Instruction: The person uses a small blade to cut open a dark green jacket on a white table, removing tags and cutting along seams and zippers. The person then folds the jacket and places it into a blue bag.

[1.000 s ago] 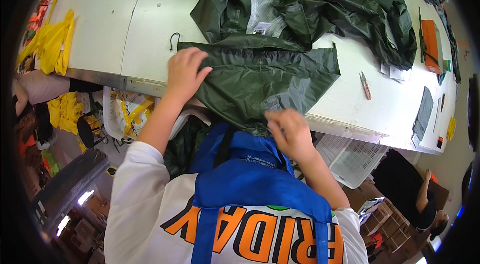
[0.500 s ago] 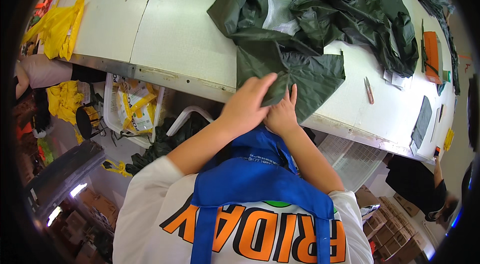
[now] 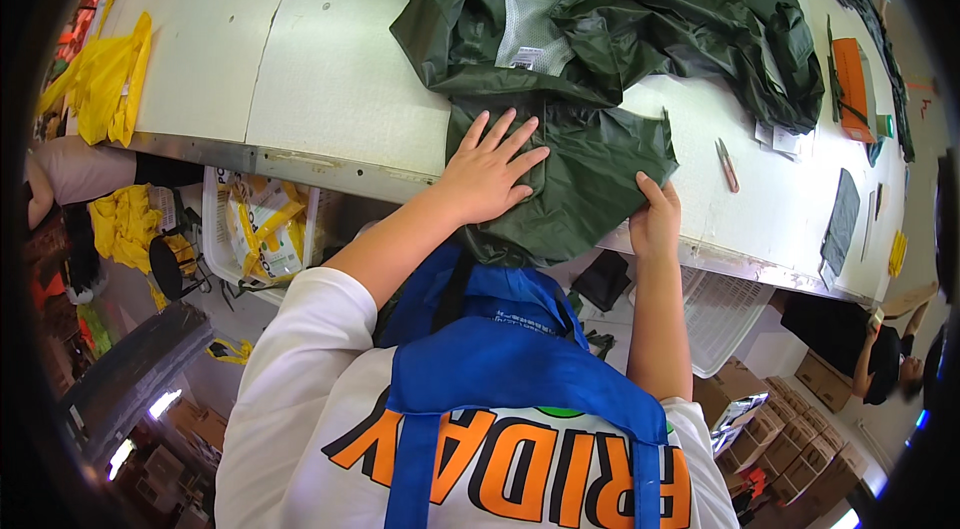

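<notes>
A dark green raincoat-like garment lies crumpled over the white table, with a pale mesh lining patch and a small label showing near its middle. Its near flap is spread toward me and hangs over the table's front edge. My left hand lies flat on the left part of this flap, fingers spread. At the flap's right corner, my right hand pinches the fabric between thumb and fingers.
Small thread snips lie right of the garment, with an orange box beyond. Yellow garments hang over the table's left end. Below the edge stands a white bin of yellow packages. People are at both sides.
My hands have parted from close together at the flap's near edge. The left has flattened on the fabric; the right has moved to the right corner. The flap is spread flatter.
</notes>
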Tool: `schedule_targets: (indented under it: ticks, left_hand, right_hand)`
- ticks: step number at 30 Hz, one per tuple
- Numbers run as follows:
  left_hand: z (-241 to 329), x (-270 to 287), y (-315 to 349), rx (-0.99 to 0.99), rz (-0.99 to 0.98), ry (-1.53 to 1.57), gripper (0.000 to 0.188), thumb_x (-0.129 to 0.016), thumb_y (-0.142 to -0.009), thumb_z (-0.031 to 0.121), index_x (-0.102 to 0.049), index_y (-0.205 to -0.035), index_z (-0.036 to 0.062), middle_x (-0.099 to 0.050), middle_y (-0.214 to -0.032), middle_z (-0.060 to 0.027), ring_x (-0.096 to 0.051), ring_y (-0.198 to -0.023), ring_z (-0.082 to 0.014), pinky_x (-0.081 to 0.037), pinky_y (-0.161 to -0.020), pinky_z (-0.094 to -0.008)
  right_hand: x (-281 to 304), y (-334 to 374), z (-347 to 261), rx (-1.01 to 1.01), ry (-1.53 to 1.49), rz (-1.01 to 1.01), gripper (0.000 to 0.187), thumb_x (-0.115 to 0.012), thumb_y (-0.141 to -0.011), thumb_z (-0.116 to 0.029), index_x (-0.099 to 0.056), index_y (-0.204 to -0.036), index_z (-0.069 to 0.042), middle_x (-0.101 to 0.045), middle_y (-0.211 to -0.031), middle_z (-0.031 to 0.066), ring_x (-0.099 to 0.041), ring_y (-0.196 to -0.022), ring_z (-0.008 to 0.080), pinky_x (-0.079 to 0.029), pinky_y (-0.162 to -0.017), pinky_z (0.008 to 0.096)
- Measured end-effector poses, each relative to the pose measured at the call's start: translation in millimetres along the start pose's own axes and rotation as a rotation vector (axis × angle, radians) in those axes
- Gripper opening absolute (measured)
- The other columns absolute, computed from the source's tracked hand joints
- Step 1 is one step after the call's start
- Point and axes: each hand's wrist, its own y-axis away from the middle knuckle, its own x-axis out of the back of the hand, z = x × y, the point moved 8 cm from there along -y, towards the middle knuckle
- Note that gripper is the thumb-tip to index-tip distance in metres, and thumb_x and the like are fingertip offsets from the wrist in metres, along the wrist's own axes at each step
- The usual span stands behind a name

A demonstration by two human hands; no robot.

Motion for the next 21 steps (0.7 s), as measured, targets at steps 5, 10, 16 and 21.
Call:
schedule_targets:
  ticks: [5, 10, 16, 21]
  left_hand:
    - [-18.4, 3.9, -2.5, 0.102, 0.086, 0.432, 0.058, -0.056, -0.080, 0.014, -0.041, -0.136, 0.0144, -0.036, -0.143, -0.0138, -0.030, -0.135, -0.0301, -0.020, -0.111, -0.0433]
    - [-66.3, 16.9, 3.1, 0.302, 0.281, 1.298, 0.066, -0.052, -0.076, -0.002, -0.031, -0.139, 0.0072, -0.046, -0.131, -0.0177, -0.045, -0.121, -0.0250, -0.040, -0.097, -0.0349]
    - [-64.5, 36.8, -24.7, 0.458, 0.171, 0.535, 0.064, -0.066, -0.080, 0.011, -0.036, -0.136, 0.0161, -0.060, -0.094, -0.0128, -0.059, -0.083, -0.0293, -0.048, -0.074, -0.0367]
    - [-45.3, 38.5, -21.3, 0.145, 0.510, -0.056, 0.058, -0.064, -0.073, 0.005, -0.043, -0.126, 0.0176, -0.057, -0.101, -0.0095, -0.055, -0.092, -0.0295, -0.043, -0.074, -0.0415]
  right_hand:
    - [-140.3, 66.5, -6.6, 0.797, 1.287, -0.609, 0.053, -0.063, -0.080, -0.013, -0.051, -0.131, -0.016, -0.039, -0.138, 0.0168, -0.035, -0.128, 0.0380, -0.031, -0.105, 0.0446]
    - [-147.6, 58.6, 51.2, 0.885, 1.734, -0.753, 0.048, -0.057, -0.087, -0.031, -0.047, -0.134, -0.027, -0.037, -0.144, 0.0040, -0.026, -0.137, 0.0329, -0.014, -0.106, 0.0642]
    - [-139.5, 56.1, 56.5, 0.879, 1.747, -0.867, 0.045, -0.057, -0.087, -0.030, -0.050, -0.131, -0.025, -0.044, -0.139, 0.0004, -0.031, -0.135, 0.0287, -0.013, -0.106, 0.0640]
    - [-132.2, 36.1, 5.3, 0.932, 1.418, -0.555, 0.041, -0.061, -0.082, -0.017, -0.057, -0.122, -0.018, -0.052, -0.127, 0.0032, -0.046, -0.121, 0.0265, -0.023, -0.107, 0.0521]
